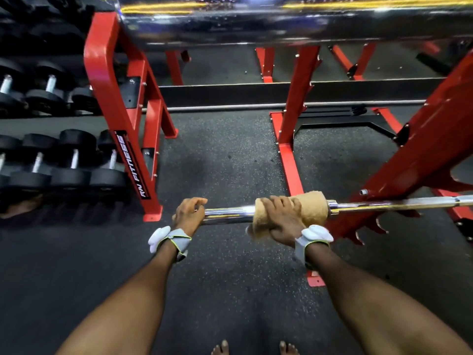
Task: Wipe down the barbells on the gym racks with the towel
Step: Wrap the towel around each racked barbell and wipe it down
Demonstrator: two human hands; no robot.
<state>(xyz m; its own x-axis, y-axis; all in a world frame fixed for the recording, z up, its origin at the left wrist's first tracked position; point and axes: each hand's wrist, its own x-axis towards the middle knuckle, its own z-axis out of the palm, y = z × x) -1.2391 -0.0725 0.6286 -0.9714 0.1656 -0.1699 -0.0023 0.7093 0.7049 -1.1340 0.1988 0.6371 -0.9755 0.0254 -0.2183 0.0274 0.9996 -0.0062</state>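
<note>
We judge ourselves mid-job: our right hand clamps the tan terry towel around the chrome barbell's thick sleeve, our left hand grips its bare end, and the other racked bars look unwiped.

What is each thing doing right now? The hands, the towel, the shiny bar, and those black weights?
left hand: gripping the end of the barbell, bare.
right hand: closed around the towel on the bar.
towel: wrapped around the barbell sleeve, bunched under the hand.
barbell: lying level on the red rack.
red rack: standing on the floor, holding the bar.
dumbbells: resting in rows on their rack, untouched.
</note>
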